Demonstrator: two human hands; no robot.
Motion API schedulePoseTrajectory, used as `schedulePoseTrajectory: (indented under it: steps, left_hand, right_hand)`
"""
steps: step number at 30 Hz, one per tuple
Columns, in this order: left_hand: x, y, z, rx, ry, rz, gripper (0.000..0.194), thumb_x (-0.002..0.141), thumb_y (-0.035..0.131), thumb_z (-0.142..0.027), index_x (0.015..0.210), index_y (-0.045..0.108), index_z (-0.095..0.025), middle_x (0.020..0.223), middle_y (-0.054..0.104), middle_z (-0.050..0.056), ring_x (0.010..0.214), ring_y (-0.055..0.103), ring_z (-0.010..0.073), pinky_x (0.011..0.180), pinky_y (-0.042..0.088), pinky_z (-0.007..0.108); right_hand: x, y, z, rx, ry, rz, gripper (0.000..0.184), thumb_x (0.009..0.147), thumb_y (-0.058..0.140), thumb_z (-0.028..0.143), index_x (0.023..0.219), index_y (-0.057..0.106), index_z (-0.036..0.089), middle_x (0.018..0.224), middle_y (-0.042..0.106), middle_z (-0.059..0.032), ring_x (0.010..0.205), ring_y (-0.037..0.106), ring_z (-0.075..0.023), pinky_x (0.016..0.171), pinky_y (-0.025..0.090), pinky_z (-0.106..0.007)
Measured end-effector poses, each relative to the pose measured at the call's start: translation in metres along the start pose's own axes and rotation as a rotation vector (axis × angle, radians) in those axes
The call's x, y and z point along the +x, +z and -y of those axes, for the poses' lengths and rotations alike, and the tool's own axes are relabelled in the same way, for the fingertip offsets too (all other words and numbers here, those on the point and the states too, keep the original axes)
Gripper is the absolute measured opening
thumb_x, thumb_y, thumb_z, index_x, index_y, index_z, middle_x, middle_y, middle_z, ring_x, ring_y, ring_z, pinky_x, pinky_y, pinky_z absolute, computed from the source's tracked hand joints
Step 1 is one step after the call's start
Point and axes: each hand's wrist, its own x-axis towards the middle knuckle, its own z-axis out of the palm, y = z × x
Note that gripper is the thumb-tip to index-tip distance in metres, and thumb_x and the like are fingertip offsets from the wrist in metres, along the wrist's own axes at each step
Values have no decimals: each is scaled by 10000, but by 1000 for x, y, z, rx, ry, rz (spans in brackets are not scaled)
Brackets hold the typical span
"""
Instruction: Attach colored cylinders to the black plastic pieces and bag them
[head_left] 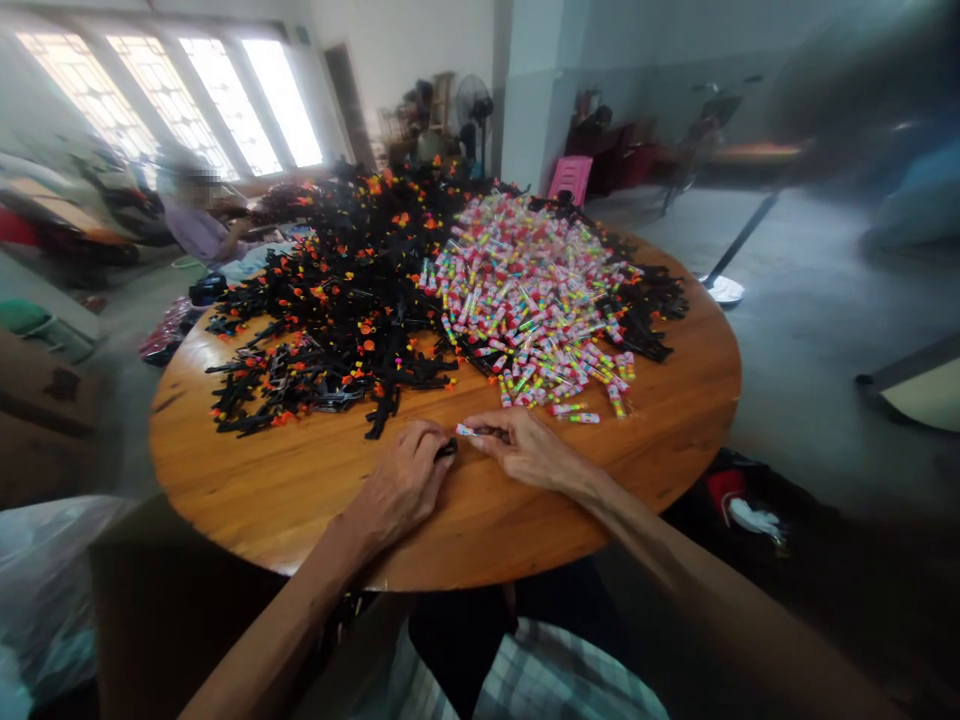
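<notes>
Over the near part of a round wooden table, my left hand is closed around a black plastic piece, mostly hidden by the fingers. My right hand pinches a small tube with a pink-and-white label, its end pointing at the black piece; a small gap shows between them. Beyond my right hand lies a heap of small labelled tubes with colourful contents. Past my left hand spreads a pile of black toy guns with orange and yellow parts.
A few loose tubes lie at the heap's near edge. Another person sits beyond the table at the left. A pink stool and a standing fan are at the back. A plastic bag is at my lower left.
</notes>
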Motion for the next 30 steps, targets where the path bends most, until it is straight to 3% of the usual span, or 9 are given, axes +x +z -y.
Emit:
schedulePoseTrajectory:
  steps: [3, 10, 17, 24, 30]
  left_hand:
    - [-1, 0, -1, -27, 4, 0, 188, 1012, 478, -141, 1191, 523, -178, 1131, 596, 120, 1048, 605, 224, 910, 585, 400]
    - [-3, 1, -1, -70, -25, -4, 189, 1024, 462, -157, 1182, 562, -188, 1138, 609, 117, 1065, 620, 226, 930, 582, 408]
    - [-4, -1, -1, -122, -23, 21, 225, 1025, 459, -149, 1193, 604, -182, 1150, 635, 113, 1088, 625, 219, 967, 566, 394]
    - [-1, -4, 1, -173, 57, 13, 217, 1013, 487, -118, 1146, 646, -181, 1129, 658, 97, 1086, 634, 199, 967, 566, 353]
    - [1, -8, 0, -169, 82, 64, 229, 1026, 462, -115, 1118, 662, -179, 1134, 666, 99, 1103, 617, 201, 963, 555, 365]
  right_hand:
    - [0, 0, -4, 34, 18, 24, 283, 924, 566, 232, 1107, 778, 194, 1091, 787, -78, 984, 719, -249, 901, 555, -407]
    - [-3, -5, -1, 100, 32, 66, 274, 912, 603, 241, 1113, 782, 186, 1075, 797, -71, 935, 734, -233, 853, 569, -368]
    - [-6, -4, -4, 97, 9, 32, 293, 904, 629, 261, 1143, 786, 199, 1129, 788, -74, 995, 730, -240, 888, 559, -374]
    - [-7, -13, 1, 88, 31, 154, 286, 896, 612, 215, 1111, 798, 188, 935, 792, -36, 751, 650, -167, 682, 477, -280]
    - [-10, -11, 1, 62, 10, 178, 295, 882, 605, 174, 1093, 809, 198, 860, 766, -19, 673, 568, -133, 618, 397, -246]
